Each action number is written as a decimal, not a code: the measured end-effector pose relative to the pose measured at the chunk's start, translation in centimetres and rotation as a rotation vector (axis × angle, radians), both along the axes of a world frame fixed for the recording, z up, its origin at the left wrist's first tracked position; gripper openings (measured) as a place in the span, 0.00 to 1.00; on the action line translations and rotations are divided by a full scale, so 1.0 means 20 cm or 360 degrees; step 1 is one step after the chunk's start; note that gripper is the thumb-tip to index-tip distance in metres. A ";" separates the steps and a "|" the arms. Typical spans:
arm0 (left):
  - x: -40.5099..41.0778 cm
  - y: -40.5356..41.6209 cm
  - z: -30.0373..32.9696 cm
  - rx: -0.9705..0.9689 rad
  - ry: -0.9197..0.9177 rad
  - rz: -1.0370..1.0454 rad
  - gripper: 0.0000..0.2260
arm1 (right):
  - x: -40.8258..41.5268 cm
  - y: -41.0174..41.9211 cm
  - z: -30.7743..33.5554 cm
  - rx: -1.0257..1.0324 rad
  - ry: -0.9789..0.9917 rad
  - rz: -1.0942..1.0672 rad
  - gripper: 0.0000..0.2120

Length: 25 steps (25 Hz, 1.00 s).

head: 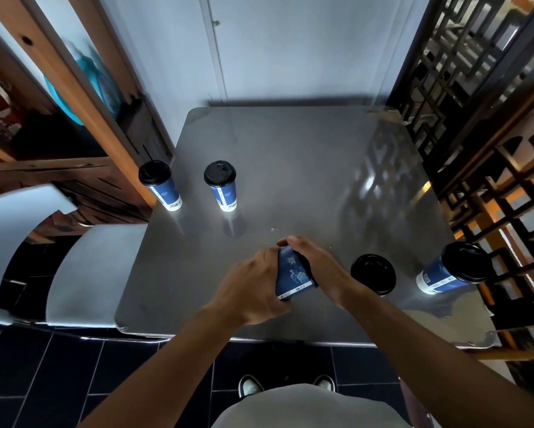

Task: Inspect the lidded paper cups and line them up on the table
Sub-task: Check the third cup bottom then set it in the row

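A blue paper cup [293, 274] is held tilted above the near middle of the grey table [290, 168]. My left hand [253, 288] grips its base end and my right hand [315, 264] wraps its lid end, so the lid is hidden. Two upright blue cups with black lids stand at the table's left side: one cup [160, 185] at the very edge, the other cup [221, 185] a little to its right. A third cup [373, 274], seen from above, stands just right of my right hand. Another cup [452, 268] stands near the right edge.
A white chair [83, 267] stands close to the table's left side. A wooden shelf unit [58, 118] is at the far left and a dark lattice screen [481, 118] runs along the right. A pale wall [290, 47] is behind the table.
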State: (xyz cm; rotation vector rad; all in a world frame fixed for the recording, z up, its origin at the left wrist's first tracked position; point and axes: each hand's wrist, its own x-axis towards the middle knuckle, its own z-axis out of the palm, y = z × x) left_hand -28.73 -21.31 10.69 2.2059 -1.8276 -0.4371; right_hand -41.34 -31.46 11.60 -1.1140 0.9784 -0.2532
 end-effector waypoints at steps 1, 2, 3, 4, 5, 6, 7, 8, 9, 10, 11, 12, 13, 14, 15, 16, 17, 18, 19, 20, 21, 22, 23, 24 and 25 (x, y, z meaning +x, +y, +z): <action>0.00 0.00 0.00 0.0006 0.0002 -0.0001 0.35 | -0.01 0.00 0.00 -0.0018 -0.0017 0.0013 0.18; 0.00 0.00 0.00 0.0013 0.0012 -0.0002 0.35 | -0.01 0.00 0.00 -0.0036 -0.0037 0.0022 0.18; 0.00 -0.01 0.00 0.0017 0.0023 -0.0001 0.35 | -0.01 0.00 -0.01 -0.0050 -0.0047 0.0026 0.18; 0.00 -0.01 0.00 0.0033 0.0037 0.0001 0.35 | -0.01 0.00 -0.01 -0.0063 -0.0044 0.0037 0.18; 0.00 -0.01 -0.01 0.0047 0.0061 0.0016 0.35 | -0.01 0.00 0.00 -0.0067 -0.0026 0.0046 0.17; 0.00 -0.01 -0.01 0.0058 0.0096 0.0043 0.35 | 0.00 -0.01 0.00 -0.0066 0.0010 0.0053 0.17; 0.00 -0.01 -0.02 0.0064 0.0136 0.0071 0.37 | 0.01 -0.02 0.01 -0.0052 0.0053 0.0064 0.17; 0.01 -0.01 -0.04 0.0074 0.0175 0.0087 0.40 | 0.02 -0.03 0.01 -0.0033 0.0086 0.0083 0.17; 0.02 -0.02 -0.06 0.0077 0.0257 0.0101 0.44 | 0.02 -0.05 0.00 -0.0011 0.0077 0.0083 0.17; 0.02 -0.02 -0.06 0.0088 0.0439 0.0142 0.49 | 0.03 -0.06 0.00 0.0021 0.0010 0.0027 0.17; 0.02 -0.04 -0.07 0.0066 0.0740 0.0230 0.51 | 0.04 -0.08 -0.01 0.0066 -0.0105 -0.0105 0.15; 0.01 -0.06 -0.06 0.0015 0.1112 0.0383 0.48 | 0.05 -0.09 -0.02 0.0123 -0.0228 -0.0269 0.14; 0.00 -0.08 -0.05 -0.0035 0.1441 0.0568 0.43 | 0.06 -0.10 -0.02 0.0167 -0.0338 -0.0394 0.13; 0.01 -0.09 -0.05 -0.0061 0.1695 0.0746 0.36 | 0.06 -0.09 -0.04 0.0179 -0.0413 -0.0452 0.12; 0.01 -0.11 -0.04 -0.0034 0.1896 0.0879 0.30 | 0.06 -0.08 -0.05 0.0161 -0.0449 -0.0441 0.12; 0.02 -0.11 -0.04 0.0031 0.2110 0.0978 0.26 | 0.06 -0.07 -0.07 0.0135 -0.0441 -0.0393 0.13; 0.03 -0.12 -0.05 0.0103 0.2308 0.1060 0.23 | 0.07 -0.05 -0.08 0.0128 -0.0402 -0.0344 0.14; 0.04 -0.12 -0.05 0.0186 0.2465 0.1148 0.23 | 0.07 -0.04 -0.09 0.0143 -0.0346 -0.0314 0.15; 0.03 -0.13 -0.05 0.0267 0.2587 0.1225 0.24 | 0.07 -0.03 -0.10 0.0180 -0.0289 -0.0320 0.15; 0.03 -0.13 -0.05 0.0314 0.2667 0.1274 0.25 | 0.08 -0.01 -0.12 0.0216 -0.0234 -0.0348 0.14; 0.02 -0.14 -0.06 0.0332 0.2720 0.1288 0.26 | 0.09 0.01 -0.13 0.0237 -0.0174 -0.0380 0.13; 0.02 -0.14 -0.07 0.0336 0.2722 0.1294 0.28 | 0.09 0.02 -0.16 0.0248 -0.0120 -0.0400 0.13; 0.01 -0.14 -0.09 0.0352 0.2708 0.1284 0.29 | 0.10 0.03 -0.18 0.0267 -0.0089 -0.0424 0.15; 0.02 -0.14 -0.10 0.0390 0.2663 0.1277 0.30 | 0.10 0.04 -0.21 0.0299 -0.0081 -0.0455 0.16; 0.02 -0.13 -0.12 0.0445 0.2605 0.1261 0.31 | 0.10 0.04 -0.23 0.0323 -0.0081 -0.0475 0.15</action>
